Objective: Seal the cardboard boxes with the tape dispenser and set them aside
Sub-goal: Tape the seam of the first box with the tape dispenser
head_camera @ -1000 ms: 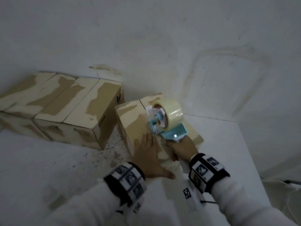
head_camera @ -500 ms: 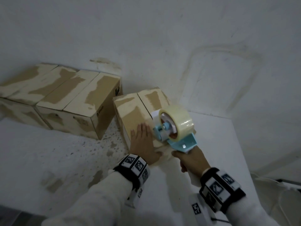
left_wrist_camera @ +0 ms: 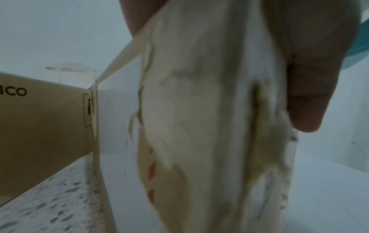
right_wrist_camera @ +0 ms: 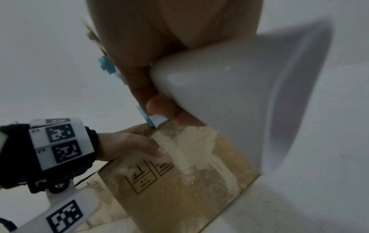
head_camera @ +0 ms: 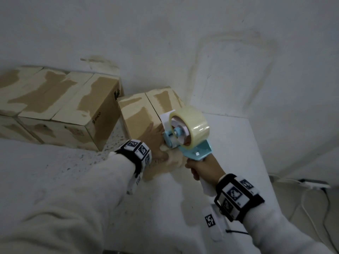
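A cardboard box (head_camera: 136, 114) with torn, peeled patches stands in the middle, its top seam running away from me. My left hand (head_camera: 155, 142) lies flat on the top near the front edge, thumb (left_wrist_camera: 311, 78) down the front face (right_wrist_camera: 179, 189). My right hand (head_camera: 203, 170) grips the white handle (right_wrist_camera: 239, 94) of the blue tape dispenser (head_camera: 189, 129). The dispenser, with its clear roll, sits at the near end of the seam, right beside my left hand's fingers. Whether tape lies on the seam is hidden.
A stack of similar boxes (head_camera: 55, 99) stands just left of the middle box, against the white wall. The box sits where a speckled surface (head_camera: 73, 162) meets a white tabletop (head_camera: 231, 143). Cables (head_camera: 311, 189) lie on the floor at right.
My right hand has drawn the dispenser along the seam toward me, from mid-top to the near edge. My left hand has stayed flat on the box top.
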Tool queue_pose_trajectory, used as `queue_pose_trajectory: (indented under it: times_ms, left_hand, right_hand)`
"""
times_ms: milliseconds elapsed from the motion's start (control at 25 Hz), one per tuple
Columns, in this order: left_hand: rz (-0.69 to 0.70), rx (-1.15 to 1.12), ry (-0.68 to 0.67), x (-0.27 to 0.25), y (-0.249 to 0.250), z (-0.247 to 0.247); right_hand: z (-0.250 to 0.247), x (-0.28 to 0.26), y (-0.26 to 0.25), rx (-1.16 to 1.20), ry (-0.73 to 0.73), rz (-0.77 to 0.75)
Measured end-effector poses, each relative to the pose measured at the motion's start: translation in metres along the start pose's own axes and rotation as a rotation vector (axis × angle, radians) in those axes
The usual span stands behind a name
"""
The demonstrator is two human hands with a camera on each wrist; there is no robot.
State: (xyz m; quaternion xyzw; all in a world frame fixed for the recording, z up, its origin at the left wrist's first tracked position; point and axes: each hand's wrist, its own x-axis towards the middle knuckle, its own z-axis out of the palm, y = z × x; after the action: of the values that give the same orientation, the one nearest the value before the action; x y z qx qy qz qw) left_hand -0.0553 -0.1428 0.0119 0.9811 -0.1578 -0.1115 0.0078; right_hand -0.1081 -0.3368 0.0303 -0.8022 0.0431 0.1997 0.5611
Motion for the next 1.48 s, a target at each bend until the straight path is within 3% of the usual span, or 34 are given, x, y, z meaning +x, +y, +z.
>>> queue_pose_trajectory:
  times_ms: [480,720,840,960,1120,1480]
  left_hand:
    - [0.018,0.166,-0.08,0.006,0.001,0.005]
    - [-0.032,0.111,-0.143,0.003,0.007,0.003]
    - [-0.041,0.024,-0.155,0.002,0.006,-0.003]
    - [-0.118,-0.12,-0.082,0.005,0.017,-0.002]
    - [-0.207,-0.091,-0.053,0.014,0.024,0.01]
    - [-0.205,0.024,-0.08,0.017,0.028,0.004]
  right_hand:
    - [-0.01,-0.051,0.05,0.069,0.13,0.029]
    - [-0.013,-0.061,0.054,0.121,0.13,0.022]
    - [-0.014,-0.059,0.054,0.109,0.135,0.031]
    - [-0.014,-0.051,0.057,0.088,0.131,0.064]
    - [-0.01,-0.036,0.064,0.005,0.131,0.108]
    - [-0.005,-0.02,0.081,0.043,0.075,0.161]
